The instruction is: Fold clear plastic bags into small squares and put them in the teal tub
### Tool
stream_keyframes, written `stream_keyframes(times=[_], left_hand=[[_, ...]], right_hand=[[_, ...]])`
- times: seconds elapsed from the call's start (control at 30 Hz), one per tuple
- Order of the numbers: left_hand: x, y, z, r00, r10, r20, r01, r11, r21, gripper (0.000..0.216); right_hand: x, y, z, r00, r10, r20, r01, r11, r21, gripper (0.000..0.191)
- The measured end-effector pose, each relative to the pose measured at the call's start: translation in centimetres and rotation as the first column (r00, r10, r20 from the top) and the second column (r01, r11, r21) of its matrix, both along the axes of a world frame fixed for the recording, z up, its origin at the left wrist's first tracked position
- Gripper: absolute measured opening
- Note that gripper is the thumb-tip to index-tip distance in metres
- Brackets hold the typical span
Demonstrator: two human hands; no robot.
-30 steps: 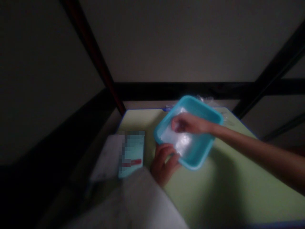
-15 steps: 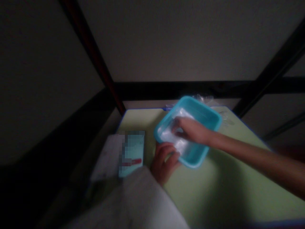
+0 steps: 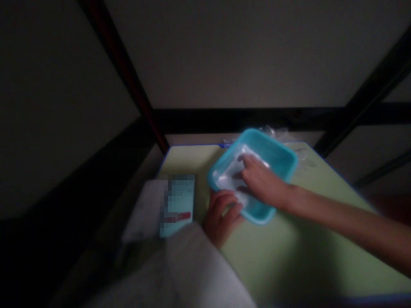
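A turquoise plastic tub sits tilted in view near the far side of the yellow-green table. Fingers of my left hand are closed over its near-left rim. My right hand reaches in from the right, over the tub's inside, with fingers apart and slightly bent. Beneath them lies a shiny whitish layer that looks like plastic; what it is exactly is too blurred to tell. Whether the right fingertips touch it I cannot tell.
Crumpled clear plastic lies behind the tub. To the left are a pale green booklet-like item with a red mark and a whitish sheet. A wall rises behind the table. A pale sleeve covers my left forearm.
My right hand has shifted slightly right, and its fingers have gone from curled to more spread. The left hand and the tub are almost where they were.
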State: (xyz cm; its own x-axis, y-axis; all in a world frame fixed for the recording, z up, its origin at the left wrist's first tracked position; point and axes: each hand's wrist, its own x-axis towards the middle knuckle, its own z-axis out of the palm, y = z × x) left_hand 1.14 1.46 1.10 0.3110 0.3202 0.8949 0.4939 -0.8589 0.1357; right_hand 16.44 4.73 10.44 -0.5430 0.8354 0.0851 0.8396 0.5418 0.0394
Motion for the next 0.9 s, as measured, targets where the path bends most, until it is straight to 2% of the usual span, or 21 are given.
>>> stream_keyframes(times=[0.27,0.4,0.6,0.73,0.9], left_hand=[[0.1,-0.1,-0.1,1.0,-0.001,0.004,0.001,1.0,0.006,0.015],[0.1,-0.1,-0.2,1.0,-0.003,0.004,0.003,1.0,0.007,0.014],[0.0,-0.1,-0.3,1.0,0.001,0.008,-0.001,1.0,-0.01,0.016],[-0.1,-0.1,-0.2,1.0,-0.004,0.001,0.004,1.0,0.005,0.016],[0.0,0.0,-0.1,1.0,-0.014,0.0,0.014,1.0,-0.003,0.015]], right_hand=[[1.5,1.0,-0.8,0.99,0.106,-0.096,-0.099,0.992,0.077,0.018],[1.6,1.2,-0.5,0.988,0.132,-0.085,-0.133,0.991,0.0,0.016],[0.8,1.4,-0.9,0.992,0.124,0.011,-0.122,0.986,-0.115,0.025],[0.4,2.0,-1.0,0.993,0.111,0.03,-0.108,0.989,-0.101,0.03],[0.9,2.7,-1.0,0.985,0.173,0.02,-0.171,0.984,-0.052,0.031]])
